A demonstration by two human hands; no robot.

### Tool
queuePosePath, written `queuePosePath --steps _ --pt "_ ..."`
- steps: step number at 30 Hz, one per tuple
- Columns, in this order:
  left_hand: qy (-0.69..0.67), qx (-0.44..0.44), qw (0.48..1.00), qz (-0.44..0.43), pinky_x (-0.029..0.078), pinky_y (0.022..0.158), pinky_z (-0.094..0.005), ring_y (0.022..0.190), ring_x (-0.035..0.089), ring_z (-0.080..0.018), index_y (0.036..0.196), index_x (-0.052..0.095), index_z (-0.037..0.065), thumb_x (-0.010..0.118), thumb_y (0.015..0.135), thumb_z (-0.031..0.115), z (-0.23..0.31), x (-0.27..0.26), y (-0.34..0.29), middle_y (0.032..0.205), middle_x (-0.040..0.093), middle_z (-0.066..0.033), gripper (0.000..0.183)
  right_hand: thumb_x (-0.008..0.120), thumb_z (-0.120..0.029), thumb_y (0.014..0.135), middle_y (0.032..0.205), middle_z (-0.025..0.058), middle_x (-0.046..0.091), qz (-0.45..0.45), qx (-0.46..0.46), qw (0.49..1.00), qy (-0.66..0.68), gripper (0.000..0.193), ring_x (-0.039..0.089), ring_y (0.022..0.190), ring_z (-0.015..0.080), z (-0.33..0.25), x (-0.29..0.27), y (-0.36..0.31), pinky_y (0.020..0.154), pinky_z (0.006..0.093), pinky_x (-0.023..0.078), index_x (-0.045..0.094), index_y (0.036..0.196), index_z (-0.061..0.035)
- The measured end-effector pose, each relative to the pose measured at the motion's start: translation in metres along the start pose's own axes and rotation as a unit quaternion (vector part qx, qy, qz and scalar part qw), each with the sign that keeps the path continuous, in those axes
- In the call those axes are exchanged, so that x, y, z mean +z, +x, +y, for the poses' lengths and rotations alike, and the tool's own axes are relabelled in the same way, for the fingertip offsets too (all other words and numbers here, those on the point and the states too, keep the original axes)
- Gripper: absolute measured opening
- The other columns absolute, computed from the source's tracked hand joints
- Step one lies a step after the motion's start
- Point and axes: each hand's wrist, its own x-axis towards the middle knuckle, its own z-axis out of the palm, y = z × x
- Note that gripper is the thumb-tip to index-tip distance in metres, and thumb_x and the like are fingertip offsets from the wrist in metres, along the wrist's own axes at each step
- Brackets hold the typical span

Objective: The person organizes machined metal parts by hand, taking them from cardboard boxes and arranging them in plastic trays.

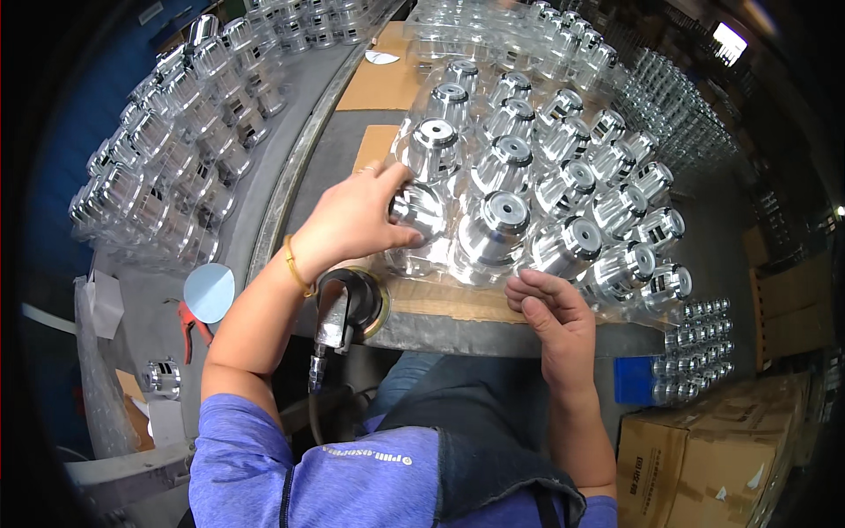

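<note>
My left hand (365,209) curls round one shiny metal cup (426,211) at the near-left corner of a clear tray (409,262), while my right hand (559,319), half open, holds nothing beside the near edge. The other cups (506,213) crowd too closely to count surely; one power tool (333,306) sits at the surface (466,336) edge, with one pale-blue disc (209,292) further left.
</note>
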Motion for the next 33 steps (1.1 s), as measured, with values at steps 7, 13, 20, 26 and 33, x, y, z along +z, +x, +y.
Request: queuePosePath --steps 7,13,20,26,33 --pt "0.018 0.037 0.991 0.125 0.043 0.086 -0.0411 0.101 0.054 -0.0344 0.119 0.052 0.009 0.061 0.078 0.048 -0.006 0.012 0.053 0.108 0.056 -0.0178 0.058 0.059 -0.001 0.085 0.102 0.0093 0.064 -0.012 0.048 0.999 -0.023 0.022 0.059 0.098 0.0146 -0.003 -0.003 -0.001 0.088 0.0262 0.046 0.059 0.107 0.0018" --pt "0.004 0.061 0.996 0.061 0.046 0.086 -0.0394 0.102 0.053 -0.0363 0.125 0.046 0.018 0.073 0.065 0.026 -0.036 0.029 0.115 0.117 0.048 -0.0187 0.066 0.059 -0.002 0.085 0.099 0.0088 0.065 -0.001 0.05 0.998 -0.023 0.02 0.06 0.096 0.0146 -0.007 -0.004 -0.005 0.087 0.0263 0.046 0.061 0.104 0.0019" --pt "-0.099 0.044 0.986 0.129 0.047 0.078 -0.0312 0.09 0.054 -0.0228 0.118 0.045 0.013 0.08 0.052 0.007 -0.005 -0.005 0.095 0.105 0.047 -0.0137 0.075 0.06 -0.003 0.085 0.098 0.0094 0.065 0.023 0.047 0.998 -0.033 0.019 0.06 0.095 0.015 -0.01 -0.013 -0.012 0.088 0.0274 0.046 0.061 0.103 0.0024" --pt "-0.464 0.152 0.872 0.04 0.048 0.07 -0.0243 0.077 0.058 -0.0109 0.122 0.039 0.008 0.081 0.057 0.003 0.052 -0.022 0.039 0.108 0.046 -0.008 0.077 0.063 -0.011 0.085 0.113 0.0133 0.058 0.006 -0.026 0.999 0.021 0.04 0.055 0.105 0.0166 -0.026 0.002 0.002 0.09 0.0281 0.044 0.05 0.12 0.0023" --pt "-0.482 0.219 0.847 -0.05 0.047 0.073 -0.023 0.089 0.052 -0.0093 0.125 0.035 0.008 0.081 0.062 0.008 0.081 -0.007 0.001 0.116 0.043 -0.0082 0.078 0.067 -0.015 0.083 0.104 0.0096 0.063 -0.023 -0.063 0.996 0.056 0.035 0.058 0.094 0.0131 -0.045 0.009 -0.004 0.083 0.0251 0.045 0.056 0.111 0.0041"
